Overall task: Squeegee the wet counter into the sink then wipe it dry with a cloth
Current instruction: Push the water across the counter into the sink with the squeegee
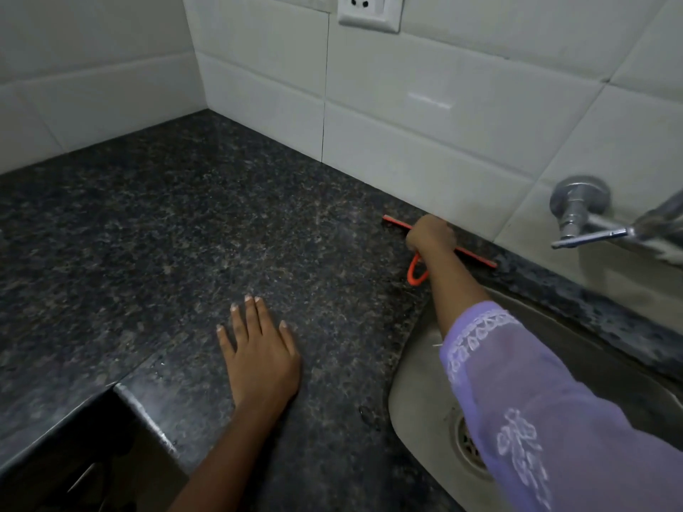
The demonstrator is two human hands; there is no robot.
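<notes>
My right hand (430, 234) curled tight round orange squeegee (476, 255), far back of counter (184, 234) by tiled wall (425, 123). Blade long, thin, straight, edge down on stone, just beyond sink (410, 393). Handle ends in rounded orange loop below my fist. My left hand (258, 349) flat on counter, fingers straight, slightly spread, holding nothing. Counter dark speckled granite, polished, faint sheen. Sink dull brushed steel, rounded corner, round slotted drain (467, 443). Chrome tap (580, 212) on glossy white tiles. My sleeve (525, 393) sheer lilac, white embroidery.
</notes>
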